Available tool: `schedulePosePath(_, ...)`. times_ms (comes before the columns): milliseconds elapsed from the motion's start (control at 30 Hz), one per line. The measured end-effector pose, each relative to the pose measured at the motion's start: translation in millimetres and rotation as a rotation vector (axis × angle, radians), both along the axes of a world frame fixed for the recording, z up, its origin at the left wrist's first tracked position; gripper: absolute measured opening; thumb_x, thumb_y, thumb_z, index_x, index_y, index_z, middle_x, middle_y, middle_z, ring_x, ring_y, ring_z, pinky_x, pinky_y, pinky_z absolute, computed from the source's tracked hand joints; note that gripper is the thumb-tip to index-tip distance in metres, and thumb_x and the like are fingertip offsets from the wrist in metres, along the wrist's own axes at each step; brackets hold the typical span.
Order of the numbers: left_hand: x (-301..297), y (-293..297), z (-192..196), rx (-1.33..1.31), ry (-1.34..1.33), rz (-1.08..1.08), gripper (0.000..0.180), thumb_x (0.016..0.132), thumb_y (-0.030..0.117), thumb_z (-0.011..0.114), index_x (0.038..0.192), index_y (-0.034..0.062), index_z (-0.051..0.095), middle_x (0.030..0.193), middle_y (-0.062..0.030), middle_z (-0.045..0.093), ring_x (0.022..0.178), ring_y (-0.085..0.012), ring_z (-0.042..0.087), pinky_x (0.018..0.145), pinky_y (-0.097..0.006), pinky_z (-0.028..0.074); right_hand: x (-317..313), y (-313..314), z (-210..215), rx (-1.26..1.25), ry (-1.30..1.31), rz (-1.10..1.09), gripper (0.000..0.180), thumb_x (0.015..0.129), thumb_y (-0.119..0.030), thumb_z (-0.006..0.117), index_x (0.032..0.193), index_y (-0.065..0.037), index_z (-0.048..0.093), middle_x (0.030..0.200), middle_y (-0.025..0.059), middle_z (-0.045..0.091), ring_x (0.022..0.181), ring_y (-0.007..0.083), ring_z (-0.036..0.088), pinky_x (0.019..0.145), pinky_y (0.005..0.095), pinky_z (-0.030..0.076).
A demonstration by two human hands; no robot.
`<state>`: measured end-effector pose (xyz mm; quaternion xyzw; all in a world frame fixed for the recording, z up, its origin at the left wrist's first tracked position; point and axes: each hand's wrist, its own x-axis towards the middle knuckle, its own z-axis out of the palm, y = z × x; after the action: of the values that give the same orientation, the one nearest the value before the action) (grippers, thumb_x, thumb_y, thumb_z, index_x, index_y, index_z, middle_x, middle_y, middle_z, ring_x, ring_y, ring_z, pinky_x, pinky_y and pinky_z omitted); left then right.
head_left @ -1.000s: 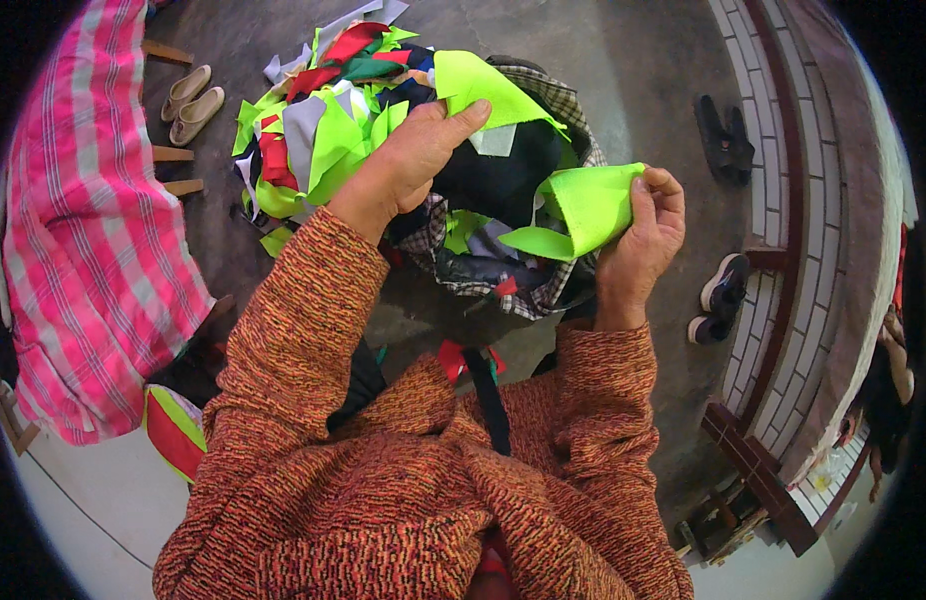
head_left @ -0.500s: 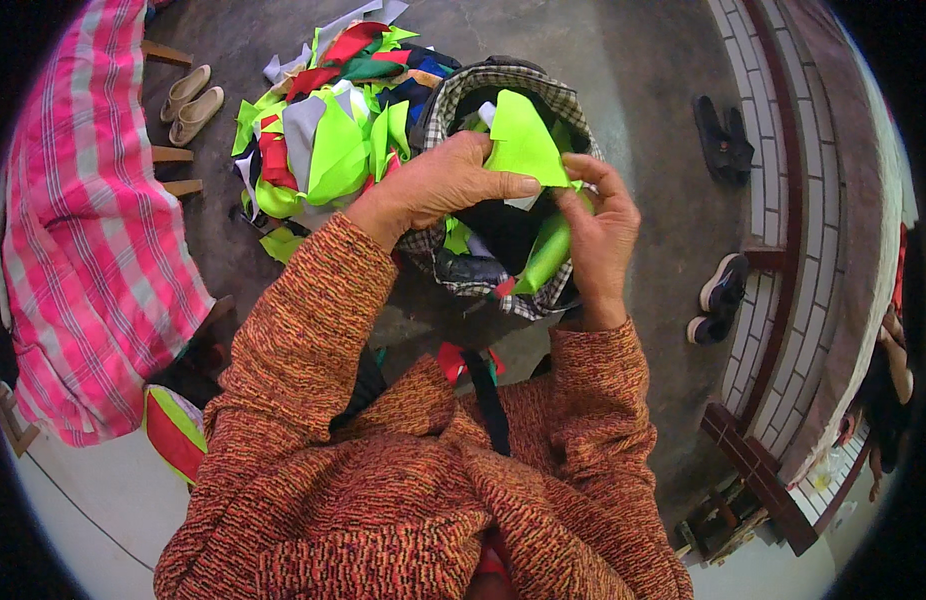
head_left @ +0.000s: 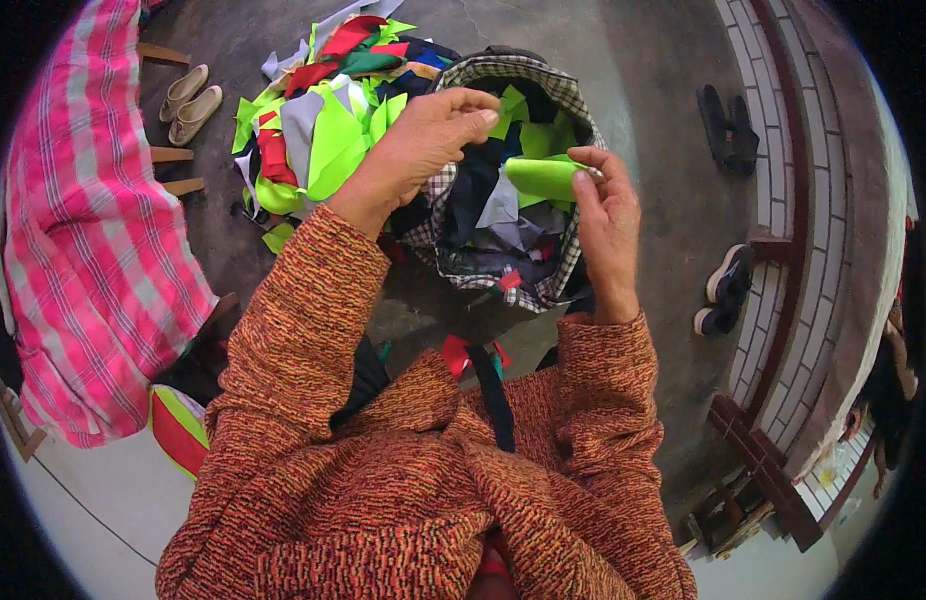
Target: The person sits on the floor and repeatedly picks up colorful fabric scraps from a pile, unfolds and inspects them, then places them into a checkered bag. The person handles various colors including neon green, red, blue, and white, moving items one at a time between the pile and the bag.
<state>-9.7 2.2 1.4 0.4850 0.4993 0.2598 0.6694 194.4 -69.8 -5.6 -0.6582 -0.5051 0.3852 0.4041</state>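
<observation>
My right hand [head_left: 605,212] pinches a folded piece of neon-green fabric [head_left: 541,176] over a checkered cloth bag [head_left: 543,290] full of dark and green scraps. My left hand [head_left: 423,140] hovers at the bag's left rim with fingers curled and thumb extended; it appears to hold nothing. Both arms wear orange-red knitted sleeves. A pile of fabric scraps [head_left: 318,130] in green, red, grey and white lies on the floor just left of the bag.
A pink plaid cloth [head_left: 93,250] covers furniture on the left. Beige slippers [head_left: 188,100] lie at the upper left, dark sandals [head_left: 728,120] and dark shoes [head_left: 723,295] on the right, beside a tiled step [head_left: 793,200].
The green piece, first spread between both hands, has been folded small. My left hand has let go and lifted; the right hand alone keeps it over the bag.
</observation>
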Motion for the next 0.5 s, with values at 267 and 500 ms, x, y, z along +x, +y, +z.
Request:
schedulePosePath(267, -10, 4, -6, 0.038, -0.034, 0.128, 0.034, 0.09, 0.027, 0.054, 0.114, 0.0025, 0.055, 0.106, -0.0074, 0.06, 0.092, -0.014, 0.058, 0.076, -0.025, 0.045, -1, 0, -4, 0.121, -0.121, 0.027, 0.017, 0.085, -0.002, 0.051, 0.101, -0.004, 0.058, 0.095, 0.0086, 0.057, 0.087, 0.0185, 0.058, 0.077, 0.028, 0.045)
schedulePosePath(500, 0, 8, 3, 0.027, -0.031, 0.108, 0.033, 0.089, 0.025, 0.055, 0.114, 0.0025, 0.055, 0.105, -0.0073, 0.061, 0.091, -0.0141, 0.058, 0.076, -0.027, 0.045, 4, 0, 6, 0.083, 0.007, -0.036, 0.017, 0.085, -0.001, 0.049, 0.097, -0.004, 0.06, 0.095, 0.0084, 0.057, 0.09, 0.0166, 0.057, 0.079, 0.0286, 0.045)
